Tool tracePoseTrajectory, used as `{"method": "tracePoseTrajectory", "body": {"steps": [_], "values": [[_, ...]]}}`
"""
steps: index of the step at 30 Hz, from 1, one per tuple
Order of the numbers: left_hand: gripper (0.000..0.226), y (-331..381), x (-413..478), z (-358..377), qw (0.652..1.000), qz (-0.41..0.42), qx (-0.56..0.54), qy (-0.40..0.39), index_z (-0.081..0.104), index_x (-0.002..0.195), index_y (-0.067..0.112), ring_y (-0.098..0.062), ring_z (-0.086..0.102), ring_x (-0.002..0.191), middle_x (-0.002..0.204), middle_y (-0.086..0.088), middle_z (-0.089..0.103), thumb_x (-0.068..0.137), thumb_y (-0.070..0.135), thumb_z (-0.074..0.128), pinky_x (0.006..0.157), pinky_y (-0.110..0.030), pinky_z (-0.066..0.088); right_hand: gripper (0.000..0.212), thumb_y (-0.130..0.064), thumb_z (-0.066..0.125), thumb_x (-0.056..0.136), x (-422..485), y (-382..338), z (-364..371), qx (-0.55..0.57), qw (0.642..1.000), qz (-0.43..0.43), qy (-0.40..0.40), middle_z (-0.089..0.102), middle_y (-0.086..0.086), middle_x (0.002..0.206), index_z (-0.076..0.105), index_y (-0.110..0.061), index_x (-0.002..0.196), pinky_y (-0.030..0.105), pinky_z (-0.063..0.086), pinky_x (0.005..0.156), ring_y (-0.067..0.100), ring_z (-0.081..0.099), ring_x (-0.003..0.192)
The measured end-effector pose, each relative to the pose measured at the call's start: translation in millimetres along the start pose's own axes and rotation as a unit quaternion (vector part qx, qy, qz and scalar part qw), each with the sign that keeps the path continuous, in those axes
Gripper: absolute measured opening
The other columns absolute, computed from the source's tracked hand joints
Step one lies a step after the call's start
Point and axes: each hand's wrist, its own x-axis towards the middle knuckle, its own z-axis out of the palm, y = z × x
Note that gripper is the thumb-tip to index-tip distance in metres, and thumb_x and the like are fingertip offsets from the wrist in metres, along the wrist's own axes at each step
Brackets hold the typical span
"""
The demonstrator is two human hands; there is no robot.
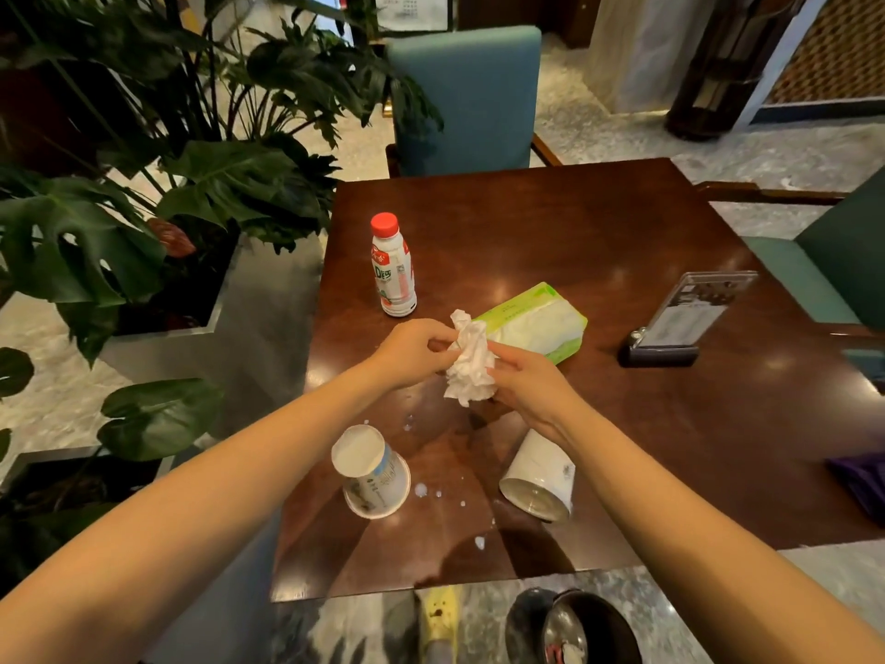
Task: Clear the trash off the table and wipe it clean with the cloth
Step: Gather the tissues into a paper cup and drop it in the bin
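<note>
Dark wood table (598, 222), lobby-type setting w/ potted plants (158, 208) at left, teal chairs (464, 98) behind and at right.

Progress, judged: early stage. Crumpled white tissue (471, 359) held above table centre, between both hands; left hand (414, 349) fingers closed on its upper left part, right hand (531, 385) fingers pinched on its right side. No trash seen removed yet; no wiped area apparent.

Count, on table:
- cups, tipped on side: 2, i.e. left cup (373, 474) w/ white residue, right cup (541, 476) open end toward camera.
- bottle (392, 266), upright, red cap: 1.
- tissue pack (536, 323), green/white, just behind tissue: 1.
- sign holder (685, 318), right side: 1.
- white spill drops (421, 490): several, scattered between and near cups.
- purple item (862, 481) at right edge, poss. the cloth: 1; cannot confirm.

Remaining, judged: bin tissue, both cups, prob. bottle; then wipe drops. Bin (574, 630) on floor below near table edge.
</note>
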Motion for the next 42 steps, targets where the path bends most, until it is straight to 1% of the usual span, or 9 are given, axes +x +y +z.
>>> {"method": "tracePoseTrajectory", "body": {"steps": [3, 6, 9, 16, 22, 26, 32, 37, 42], "values": [[0.029, 13.1, -6.3, 3.9, 0.997, 0.039, 0.033, -0.061, 0.064, 0.107, -0.004, -0.018, 0.045, 0.126, 0.134, -0.008, 0.053, 0.095, 0.017, 0.047, 0.098, -0.022, 0.036, 0.034, 0.000, 0.065, 0.080, -8.6, -2.6, -7.4, -0.029, 0.997, -0.007, 0.067, 0.070, 0.014, 0.097, 0.068, -0.008, 0.113, 0.029, 0.051, 0.071, 0.019, 0.060, 0.083], [0.039, 22.3, -16.3, 14.0, 0.990, 0.055, -0.001, -0.133, 0.048, 0.133, 0.008, -0.009, 0.038, 0.128, 0.143, 0.003, 0.041, 0.096, 0.022, 0.047, 0.103, -0.015, 0.030, 0.030, -0.003, 0.068, 0.076, -17.4, -6.7, -12.0, -0.036, 0.992, -0.002, 0.121, 0.070, 0.014, 0.096, 0.072, -0.008, 0.105, 0.035, 0.051, 0.070, 0.021, 0.060, 0.082], [0.041, 20.3, -17.9, 25.9, 0.996, 0.040, 0.019, -0.081, 0.051, 0.127, 0.008, -0.026, 0.055, 0.110, 0.123, -0.011, 0.060, 0.089, 0.023, 0.055, 0.094, -0.039, 0.042, 0.023, 0.000, 0.062, 0.082, -21.9, -8.6, -19.0, -0.001, 0.997, 0.005, 0.076, 0.067, 0.016, 0.101, 0.070, -0.007, 0.102, 0.033, 0.054, 0.079, 0.022, 0.062, 0.090], [0.015, 26.3, -25.5, 34.4, 0.998, 0.061, 0.021, 0.016, 0.066, 0.089, 0.002, -0.016, 0.049, 0.066, 0.075, -0.012, 0.063, 0.080, 0.013, 0.064, 0.055, -0.020, 0.028, 0.025, -0.013, 0.045, 0.097, -30.9, -5.3, -35.0, 0.035, 0.995, 0.073, -0.051, 0.064, 0.012, 0.110, 0.063, -0.004, 0.111, 0.036, 0.046, 0.101, 0.021, 0.060, 0.106], [0.028, 27.1, -31.8, 41.4, 0.999, 0.031, 0.018, 0.011, 0.062, 0.078, 0.000, -0.005, 0.042, 0.058, 0.065, -0.013, 0.058, 0.070, 0.024, 0.050, 0.055, -0.025, 0.025, 0.034, -0.032, 0.045, 0.097, -35.2, -8.1, -43.6, -0.126, 0.983, 0.094, -0.094, 0.065, 0.011, 0.124, 0.061, -0.012, 0.119, 0.037, 0.045, 0.104, 0.023, 0.060, 0.116], [0.028, 19.8, -34.7, 42.2, 0.998, -0.026, 0.054, 0.010, 0.063, 0.086, -0.001, -0.018, 0.045, 0.068, 0.081, -0.022, 0.064, 0.074, 0.021, 0.051, 0.057, -0.030, 0.025, 0.053, -0.014, 0.051, 0.094, -35.9, 3.9, -68.7, -0.559, 0.823, -0.032, -0.092, 0.037, 0.008, 0.151, 0.036, -0.012, 0.144, 0.032, 0.030, 0.110, 0.022, 0.037, 0.137], [0.021, 14.5, -37.3, 40.6, 0.996, -0.062, 0.058, 0.009, 0.064, 0.099, 0.001, -0.022, 0.050, 0.074, 0.082, -0.013, 0.058, 0.081, 0.008, 0.054, 0.054, -0.033, 0.038, 0.089, -0.010, 0.065, 0.083, -25.8, 51.7, -93.8, -0.762, 0.594, -0.027, -0.256, 0.004, -0.002, 0.161, 0.010, -0.026, 0.151, 0.040, 0.011, 0.120, 0.024, 0.005, 0.148], [0.009, 15.4, -35.0, 43.6, 0.997, -0.052, 0.050, -0.006, 0.061, 0.089, 0.008, -0.021, 0.047, 0.070, 0.080, -0.014, 0.055, 0.081, 0.007, 0.055, 0.050, -0.023, 0.035, 0.070, -0.023, 0.069, 0.075, -19.1, 62.2, -90.9, -0.774, 0.577, -0.176, -0.192, 0.043, 0.004, 0.144, 0.040, -0.021, 0.140, 0.041, 0.024, 0.110, 0.028, 0.036, 0.133], [0.017, 11.8, -31.2, 41.7, 0.999, -0.042, 0.028, 0.000, 0.061, 0.082, -0.001, -0.018, 0.045, 0.068, 0.072, -0.010, 0.055, 0.079, 0.015, 0.056, 0.053, -0.023, 0.032, 0.047, -0.023, 0.064, 0.081, -22.9, 49.7, -100.5, -0.734, 0.651, -0.157, -0.110, 0.056, 0.003, 0.128, 0.052, -0.019, 0.127, 0.033, 0.038, 0.095, 0.024, 0.051, 0.117]]}}
